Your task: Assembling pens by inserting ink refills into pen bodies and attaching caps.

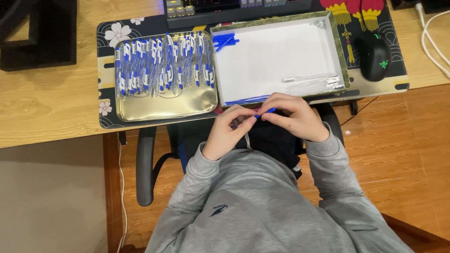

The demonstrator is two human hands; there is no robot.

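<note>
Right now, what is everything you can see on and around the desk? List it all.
Gold metal tray: one, left on mat, holds many blue-and-white pens.
White shallow box: one, right of tray.
Blue pen parts: small pile, box's top-left corner.
Blue thin rods: several, box's front edge.
Clear pen barrels: a few, box's lower right.
Black computer mouse: one, right of box.
Keyboard: one, dark, top edge.
Floral desk mat: one, under all.
White cables: far right.
Left hand, right hand: together hold small blue pen piece.

white box (pixel 276 56) floor mostly open; pen-filled tray (pixel 164 105) crowds the left, mouse (pixel 374 55) right
</note>
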